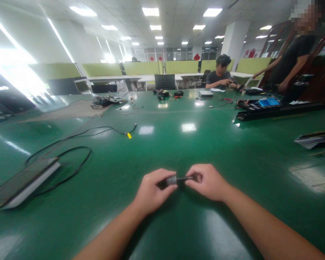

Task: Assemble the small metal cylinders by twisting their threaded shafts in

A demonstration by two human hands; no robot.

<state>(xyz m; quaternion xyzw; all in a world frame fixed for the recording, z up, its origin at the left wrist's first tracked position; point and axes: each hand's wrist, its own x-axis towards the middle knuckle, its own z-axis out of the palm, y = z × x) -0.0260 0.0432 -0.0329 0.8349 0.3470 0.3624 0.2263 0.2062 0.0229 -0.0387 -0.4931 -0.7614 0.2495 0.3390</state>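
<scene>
Between my two hands, just above or on the green table, is a small dark object. My left hand pinches its thick grey cylinder between thumb and fingers. On the other side, my right hand grips a thin black rod-like piece that meets the cylinder's end. The two parts lie in one line, level. Whether they are joined or only touching, I cannot tell. The fingertips hide part of each piece.
A grey flat device with a black cable lies at left. A yellow tag hangs on a cable end. Electronic parts and a black rail are farther back. One person sits opposite; another stands at right.
</scene>
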